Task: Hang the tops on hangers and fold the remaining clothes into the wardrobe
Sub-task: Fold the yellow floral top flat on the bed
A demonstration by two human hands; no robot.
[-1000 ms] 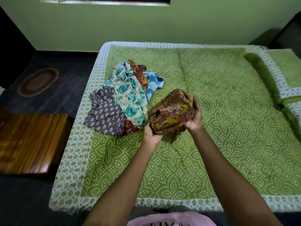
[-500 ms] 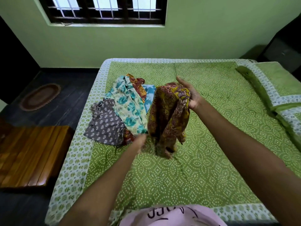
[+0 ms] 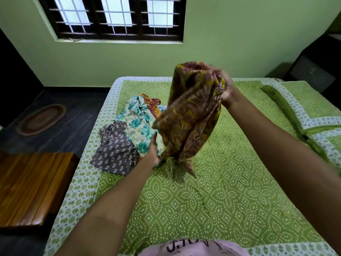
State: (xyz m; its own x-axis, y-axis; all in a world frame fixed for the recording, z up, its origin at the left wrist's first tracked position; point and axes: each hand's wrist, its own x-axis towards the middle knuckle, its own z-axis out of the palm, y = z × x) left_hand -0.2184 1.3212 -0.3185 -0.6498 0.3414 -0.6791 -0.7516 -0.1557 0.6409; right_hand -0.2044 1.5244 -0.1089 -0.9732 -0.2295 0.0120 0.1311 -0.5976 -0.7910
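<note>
Above the bed (image 3: 230, 200), we see the mustard garment (image 3: 191, 115) dangling from our right hand (image 3: 224, 85), its tail brushing the sheet. It is ochre with maroon florals (bunched, motion-blurred). Right hand grips its top edge. Left hand (image 3: 152, 151) sits at its lower edge beside the clothes pile (image 3: 125, 137); we cannot tell its grip.

Right hand (image 3: 220, 84) fingers (image 3: 208, 68) motion-blurred.
</note>
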